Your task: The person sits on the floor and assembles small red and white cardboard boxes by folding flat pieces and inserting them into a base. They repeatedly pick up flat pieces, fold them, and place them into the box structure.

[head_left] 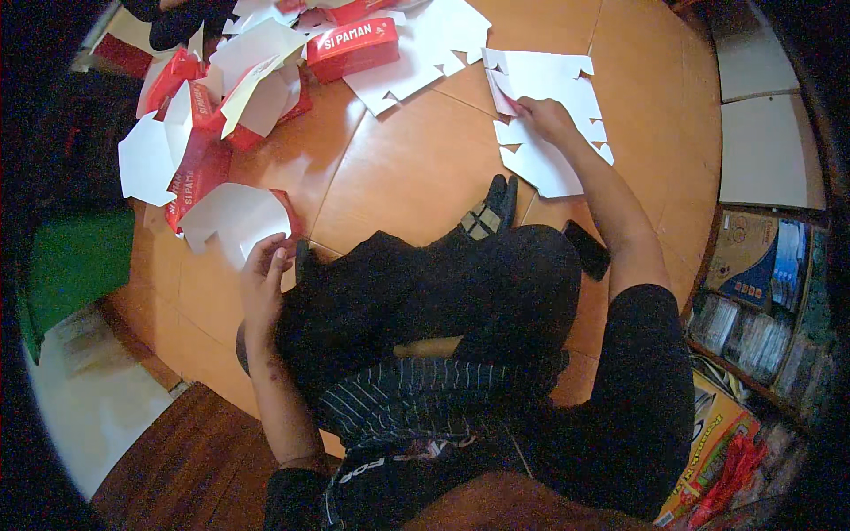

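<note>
I sit cross-legged on an orange tiled floor [407, 168]. My right hand [542, 117] reaches forward and pinches the top sheet of a stack of flat white die-cut carton blanks [553, 88]. My left hand [264, 265] holds the edge of a partly folded red-and-white carton [232, 217] at my left knee. More folded and half-folded red-and-white cartons [199, 133] lie in a heap at the far left, and one closed red box [352, 46] stands beyond them.
A black phone [586, 250] lies on the floor by my right knee. A green sheet [75, 265] is at the left. Shelves with packaged goods [753, 292] run along the right. Another person's dark clothing [177, 22] shows at the top left.
</note>
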Tool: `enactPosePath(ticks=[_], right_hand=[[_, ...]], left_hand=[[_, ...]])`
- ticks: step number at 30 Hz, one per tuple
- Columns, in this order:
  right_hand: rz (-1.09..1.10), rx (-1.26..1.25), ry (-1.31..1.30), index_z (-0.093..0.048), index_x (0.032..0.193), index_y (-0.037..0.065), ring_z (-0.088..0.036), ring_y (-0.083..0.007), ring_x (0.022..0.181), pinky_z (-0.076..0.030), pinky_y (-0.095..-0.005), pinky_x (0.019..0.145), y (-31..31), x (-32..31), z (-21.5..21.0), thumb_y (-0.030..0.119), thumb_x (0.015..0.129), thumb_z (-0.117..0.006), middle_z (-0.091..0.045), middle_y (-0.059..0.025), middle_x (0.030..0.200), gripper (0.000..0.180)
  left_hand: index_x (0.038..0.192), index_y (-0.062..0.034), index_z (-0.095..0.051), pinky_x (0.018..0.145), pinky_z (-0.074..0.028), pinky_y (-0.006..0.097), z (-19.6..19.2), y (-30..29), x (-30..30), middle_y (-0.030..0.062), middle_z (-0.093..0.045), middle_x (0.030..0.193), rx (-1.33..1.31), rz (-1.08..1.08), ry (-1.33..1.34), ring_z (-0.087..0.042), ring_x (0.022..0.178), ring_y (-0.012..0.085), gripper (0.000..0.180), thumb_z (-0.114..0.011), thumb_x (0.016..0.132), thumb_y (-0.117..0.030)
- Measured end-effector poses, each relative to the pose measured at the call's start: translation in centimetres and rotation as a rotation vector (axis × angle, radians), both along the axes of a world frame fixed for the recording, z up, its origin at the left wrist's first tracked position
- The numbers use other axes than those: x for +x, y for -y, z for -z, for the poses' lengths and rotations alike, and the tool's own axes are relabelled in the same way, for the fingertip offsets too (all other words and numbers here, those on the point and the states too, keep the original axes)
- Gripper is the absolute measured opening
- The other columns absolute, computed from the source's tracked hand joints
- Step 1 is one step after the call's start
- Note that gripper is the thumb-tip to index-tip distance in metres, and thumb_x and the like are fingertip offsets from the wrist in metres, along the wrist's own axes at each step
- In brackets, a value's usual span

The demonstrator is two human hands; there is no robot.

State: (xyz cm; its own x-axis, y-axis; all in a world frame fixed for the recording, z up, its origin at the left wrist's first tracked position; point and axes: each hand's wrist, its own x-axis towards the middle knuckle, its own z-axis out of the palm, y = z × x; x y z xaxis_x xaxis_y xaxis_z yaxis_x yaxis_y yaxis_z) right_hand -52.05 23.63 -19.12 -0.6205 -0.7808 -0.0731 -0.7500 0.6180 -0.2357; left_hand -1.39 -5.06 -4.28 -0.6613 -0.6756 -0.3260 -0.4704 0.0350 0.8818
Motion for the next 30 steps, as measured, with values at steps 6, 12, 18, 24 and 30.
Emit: enactPosePath(ticks=[6,12,18,24,30], right_hand=[[0.364,-0.337,-0.121,-0.064,0.099,0.009,-0.065,-0.0409,0.086,-0.051,-0.0495,0.076,-0.8,3.0,-7.6,0.032,0.1,-0.043,-0.067,-0.0196,0.088,0.031],[0.003,-0.421,-0.195,-0.072,0.098,0.016,-0.066,-0.031,0.094,-0.05,-0.0456,0.083,-2.2,7.7,-20.1,0.025,0.091,-0.058,-0.072,-0.008,0.1,0.018],[-0.651,-0.207,-0.204,-0.07,0.099,0.019,-0.064,-0.0189,0.104,-0.043,-0.0454,0.093,4.2,20.4,-24.6,0.015,0.082,-0.069,-0.072,0.0014,0.103,0.017],[-0.342,-0.943,-0.197,-0.07,0.097,0.01,-0.067,-0.026,0.091,-0.049,-0.0398,0.085,8.8,26.5,-23.9,0.007,0.079,-0.068,-0.071,-0.0083,0.093,0.018],[0.122,-1.021,0.451,-0.064,0.119,0.004,-0.064,-0.0187,0.088,-0.053,-0.0308,0.078,7.9,30.7,-15.3,0.018,0.097,-0.06,-0.064,-0.0112,0.108,0.026]], left_hand=[[0.12,0.0009,-0.06,0.089,-0.051,0.033,-0.5,-0.3,0.7,0.0105,-0.066,0.111,-0.001,-0.069,-0.098,-0.063,0.104,0.0194,0.027,-0.058,0.1,-0.017],[0.122,-0.0045,-0.06,0.095,-0.05,0.036,-2.0,-1.1,0.2,0.0128,-0.061,0.124,-0.796,0.052,-0.181,-0.058,0.115,0.0257,0.029,-0.063,0.094,-0.011],[0.128,-0.0098,-0.059,0.1,-0.046,0.05,-13.1,-11.0,-5.5,0.016,-0.052,0.136,-1.272,0.383,-0.011,-0.046,0.13,0.0356,0.047,-0.072,0.084,-0.022],[0.108,0.0011,-0.066,0.078,-0.053,0.047,-6.3,-3.6,-5.1,0.019,-0.072,0.094,-0.337,0.542,0.284,-0.069,0.085,0.0381,0.037,-0.068,0.088,-0.031],[0.109,-0.0008,-0.065,0.065,-0.05,0.029,-0.4,-2.7,-1.8,0.0037,-0.067,0.085,0.159,0.259,-0.109,-0.061,0.074,0.0116,0.033,-0.06,0.098,-0.031]])
